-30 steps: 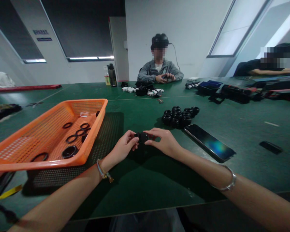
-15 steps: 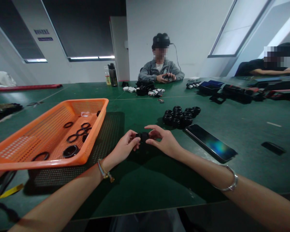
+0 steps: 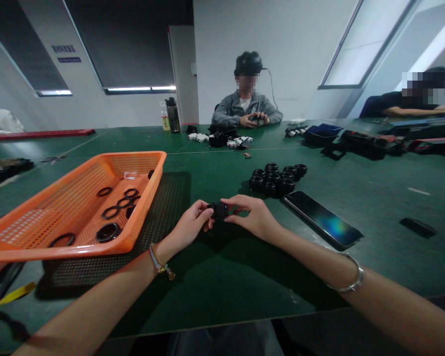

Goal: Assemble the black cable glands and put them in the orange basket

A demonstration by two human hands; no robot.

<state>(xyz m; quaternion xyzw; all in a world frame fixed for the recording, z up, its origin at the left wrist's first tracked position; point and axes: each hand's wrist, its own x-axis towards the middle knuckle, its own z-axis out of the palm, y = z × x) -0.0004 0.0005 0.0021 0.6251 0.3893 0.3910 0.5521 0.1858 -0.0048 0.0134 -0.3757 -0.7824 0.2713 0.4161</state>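
Observation:
A small black round part (image 3: 219, 210) is held just above the green table (image 3: 222, 277) between both my hands. My left hand (image 3: 190, 226) pinches its left side with curled fingers. My right hand (image 3: 251, 215) grips its right side, thumb and fingertips closed on it. An orange mesh basket (image 3: 70, 207) to the left holds several black rings and a round black cap. A cluster of several black round parts (image 3: 277, 179) sits beyond my right hand.
A dark phone (image 3: 322, 218) lies right of my hands, with a small black flat object (image 3: 417, 227) farther right. Across the table a person in a grey jacket (image 3: 246, 106) handles parts. Another person's arm (image 3: 411, 106) rests at the far right, near black and blue gear.
My right hand's fingers have shifted slightly around the black part, lifting and closing again. The part stays in the same spot between both hands.

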